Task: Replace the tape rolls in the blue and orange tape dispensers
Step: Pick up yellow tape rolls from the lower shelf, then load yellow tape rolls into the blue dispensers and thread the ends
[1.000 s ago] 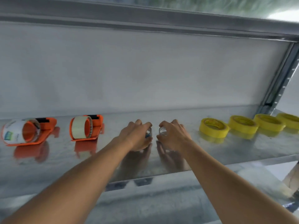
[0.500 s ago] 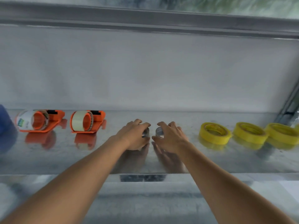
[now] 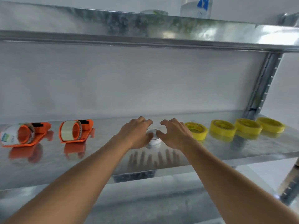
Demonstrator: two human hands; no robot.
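Your view takes in a galvanised metal shelf (image 3: 226, 152), its shiny deck mirroring everything on it, with a second shelf (image 3: 145, 29) overhead and a slotted upright (image 3: 263, 84) at the right. Both of your forearms reach in from the bottom edge and meet at the middle of the deck.

At the far left lie two orange dispensers on their sides: the left dispenser (image 3: 38, 135) carries a roll with a printed wrapper, and the right dispenser (image 3: 84, 131), just beside it, carries a pale roll. No blue dispenser shows in this view.

Your left hand (image 3: 135, 135) and right hand (image 3: 174, 135) hover palm down on either side of a small clear roll (image 3: 153, 138) that sits flat on the deck between them. The fingers of both hands are loosely spread and curved. Each thumb tip lies at the roll's rim, but whether they actually press it you cannot tell from here.

To the right runs a row of four yellow rolls (image 3: 221, 127), all lying flat. The nearest one sits partly behind your right hand; the other three stand close together toward the upright.

On the upper shelf stand a clear bottle (image 3: 195, 7) with a blue mark and a low pale object, too blurred to identify.
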